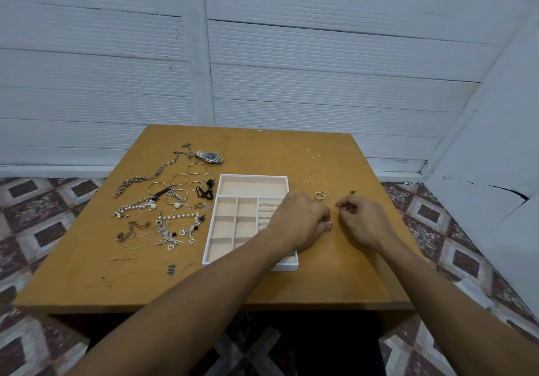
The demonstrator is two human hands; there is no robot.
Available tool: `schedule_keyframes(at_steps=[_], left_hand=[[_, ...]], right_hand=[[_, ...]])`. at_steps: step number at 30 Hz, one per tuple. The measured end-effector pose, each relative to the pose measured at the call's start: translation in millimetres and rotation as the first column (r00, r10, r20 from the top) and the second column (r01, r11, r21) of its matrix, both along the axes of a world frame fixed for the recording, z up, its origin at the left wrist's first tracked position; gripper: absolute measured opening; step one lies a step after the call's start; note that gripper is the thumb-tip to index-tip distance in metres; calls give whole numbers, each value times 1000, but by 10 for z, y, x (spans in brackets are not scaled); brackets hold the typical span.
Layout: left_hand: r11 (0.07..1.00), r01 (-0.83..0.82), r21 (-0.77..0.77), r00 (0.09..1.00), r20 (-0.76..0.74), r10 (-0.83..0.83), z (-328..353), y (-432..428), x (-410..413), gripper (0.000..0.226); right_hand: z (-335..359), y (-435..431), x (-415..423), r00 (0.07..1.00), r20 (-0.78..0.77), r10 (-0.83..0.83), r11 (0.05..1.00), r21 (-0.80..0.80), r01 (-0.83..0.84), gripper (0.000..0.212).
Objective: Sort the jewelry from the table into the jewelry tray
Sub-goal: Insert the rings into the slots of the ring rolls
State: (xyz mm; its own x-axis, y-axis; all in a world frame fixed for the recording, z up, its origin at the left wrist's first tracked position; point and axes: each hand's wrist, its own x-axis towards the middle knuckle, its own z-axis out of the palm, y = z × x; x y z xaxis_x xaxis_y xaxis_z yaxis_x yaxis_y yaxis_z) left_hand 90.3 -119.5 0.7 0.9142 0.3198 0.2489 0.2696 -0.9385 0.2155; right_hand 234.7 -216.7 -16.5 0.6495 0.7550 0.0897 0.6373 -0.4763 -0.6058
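1. The tray (250, 176) (white rim, pale lining, many compartments) is sitting mid-counter (291, 154). A few stored rings (269, 205) are resting in the slotted column on its right side.
2. The left hand (299, 221) is reaching across the tray's right edge, its forearm covering the near right corner. Its fingers are curling in and pinching a small ring (329, 225) low over the counter, just right of the tray.
3. The right hand (363, 219) is hovering near the left one, apart from it. Its fingers (348, 202) are curling toward the thumb; I cannot tell whether they are grasping anything.
4. Loose rings (320, 192) are lying on the counter just beyond both hands, right of the tray.
5. Left of the tray, more jewelry is lying spread out:
   - a watch (210, 156) at the far end
   - hoops (186, 177) nearer
   - chains (145, 179) trailing leftward
   - pearl strands (140, 207)
   - heart pendants (171, 247) nearest the front edge
6. A patterned tile floor (43, 218) is showing around the counter, and a white panelled wall (320, 69) is standing behind.
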Motion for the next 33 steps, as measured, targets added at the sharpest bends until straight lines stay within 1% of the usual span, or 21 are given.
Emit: schedule_keyframes(at_steps=[2, 4, 7, 11, 14, 16, 18, 20, 22, 25, 27, 31, 33], left_hand=[[990, -18, -138, 995, 93, 31, 11, 33, -63, 22], [965, -46, -257, 987, 140, 84, 47, 92, -152, 18], [926, -86, -367, 977, 153, 151, 120, 223, -328, 15], [870, -80, -487, 969, 166, 183, 151, 393, -542, 23], [772, -90, -629, 955, 164, 246, 182, 455, -686, 27], [701, -111, -705, 938, 158, 308, 217, 476, -779, 26], [646, -161, -746, 927, 110, 359, 254, 505, -856, 26], [551, -191, -812, 920, 48, 390, 294, 537, -912, 26], [466, -206, -861, 920, -8, 391, 320, 557, -950, 22], [421, -231, -877, 925, -64, 374, 332, 564, -1006, 21], [362, -228, -904, 924, -84, 372, 322, 567, -1033, 21], [124, -174, -977, 913, -113, 391, 310, 559, -1056, 15], [64, -154, -986, 914, -117, 388, 315, 554, -1062, 13]], right_hand=[[8, 86, -9, 1000, 4, 0, 1000, -3, 0, 18], [16, 177, -23, 1000, 1, -2, 1000, -1, 2, 17], [9, 326, -38, 1000, -11, -22, 1000, -1, 22, 18], [-4, 472, -69, 996, 81, -42, 997, -64, 47, 28], [-32, 540, -92, 990, 127, -60, 992, -107, 74, 30], [-51, 565, -100, 987, 146, -70, 988, -123, 89, 28], [-53, 573, -103, 985, 158, -67, 987, -137, 89, 26], [-39, 564, -103, 987, 147, -63, 988, -129, 82, 23], [-9, 540, -116, 990, 120, -71, 992, -95, 83, 20], [53, 488, -181, 997, 49, -65, 998, -11, 65, 17], [99, 444, -263, 999, -26, -46, 998, 51, 47, 15], [105, 375, -416, 974, -225, 10, 990, 142, 22, 11], [101, 348, -483, 957, -285, 45, 985, 170, 4, 9]])
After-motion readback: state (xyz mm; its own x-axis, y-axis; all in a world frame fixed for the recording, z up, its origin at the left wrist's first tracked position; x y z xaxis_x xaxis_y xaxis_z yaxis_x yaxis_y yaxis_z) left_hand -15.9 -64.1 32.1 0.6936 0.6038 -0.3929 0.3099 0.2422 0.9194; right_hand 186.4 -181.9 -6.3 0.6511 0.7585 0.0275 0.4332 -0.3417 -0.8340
